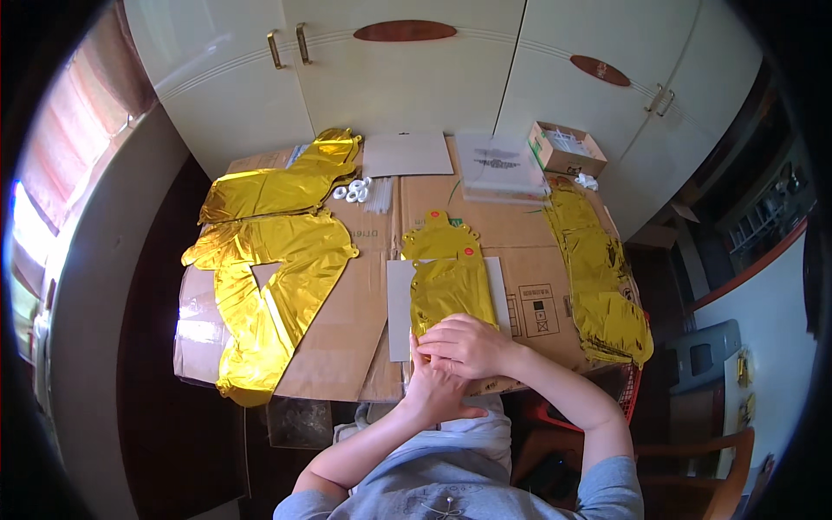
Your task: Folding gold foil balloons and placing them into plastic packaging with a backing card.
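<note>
A gold foil balloon (451, 290), flat and folded, lies on a grey board (398, 299) in front of me. Two small red dots show on its scalloped far part. My right hand (472, 344) lies across the balloon's near end, its fingers stretched leftward over the fingers of my left hand. Just below, my left hand (436, 392) rests at the near edge with its thumb pointing right. Its fingers reach forward and are partly covered by the right hand. Neither hand appears to grip anything.
More gold foil balloons (295, 269) spread over the cardboard (355, 325) on the left; another gold stack (589, 269) lies right. Farther back are white ribbon rolls (353, 192), clear straws (379, 196), a grey sheet (407, 154), a clear plastic bag (501, 165) and a small carton (568, 154).
</note>
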A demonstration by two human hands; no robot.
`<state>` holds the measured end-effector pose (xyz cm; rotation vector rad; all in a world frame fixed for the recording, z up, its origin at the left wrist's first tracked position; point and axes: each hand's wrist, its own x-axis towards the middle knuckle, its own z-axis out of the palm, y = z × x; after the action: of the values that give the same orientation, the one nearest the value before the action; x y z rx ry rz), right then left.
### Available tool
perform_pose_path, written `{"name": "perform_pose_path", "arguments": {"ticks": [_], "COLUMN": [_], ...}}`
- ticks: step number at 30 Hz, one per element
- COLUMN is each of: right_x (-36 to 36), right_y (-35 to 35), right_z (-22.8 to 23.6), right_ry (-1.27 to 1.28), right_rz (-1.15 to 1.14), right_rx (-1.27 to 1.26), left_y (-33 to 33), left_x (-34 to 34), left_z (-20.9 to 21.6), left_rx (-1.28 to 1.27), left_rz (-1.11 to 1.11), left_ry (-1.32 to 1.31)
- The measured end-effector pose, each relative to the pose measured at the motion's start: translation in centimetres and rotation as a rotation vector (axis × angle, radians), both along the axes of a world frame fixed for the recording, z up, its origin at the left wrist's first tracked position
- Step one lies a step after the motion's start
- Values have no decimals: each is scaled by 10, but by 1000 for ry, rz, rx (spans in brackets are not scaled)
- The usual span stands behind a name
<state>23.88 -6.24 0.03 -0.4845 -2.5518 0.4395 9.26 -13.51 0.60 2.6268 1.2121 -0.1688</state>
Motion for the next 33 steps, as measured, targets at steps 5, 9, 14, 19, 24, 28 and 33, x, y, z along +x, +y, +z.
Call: {"name": "perform_pose_path", "arguments": {"ticks": [5, 9, 14, 19, 24, 28, 33], "right_x": [9, 19, 44, 70, 78, 78, 79], "right_y": [-5, -15, -28, -34, -30, -31, -33], "right_z": [-7, 3, 3, -10, -20, -23, -24], "right_ry": [126, 170, 64, 39, 20, -18, -5], "right_rz": [-114, -252, -360, -396, -457, -491, -499], "right_rx": [-137, -123, 86, 49, -19, -11, -53], "left_y": [-1, -1, -1, -2, -2, -3, 0], "left_x": [1, -1, 0, 0, 2, 0, -26], "left_z": [-5, -8, -8, -7, -6, -10, -16], "left_rx": [83, 187, 218, 231, 242, 271, 327], "left_rz": [23, 21, 25, 26, 46, 69, 155], "left_ry": [31, -45, -80, -77, -87, -124, -141]}}
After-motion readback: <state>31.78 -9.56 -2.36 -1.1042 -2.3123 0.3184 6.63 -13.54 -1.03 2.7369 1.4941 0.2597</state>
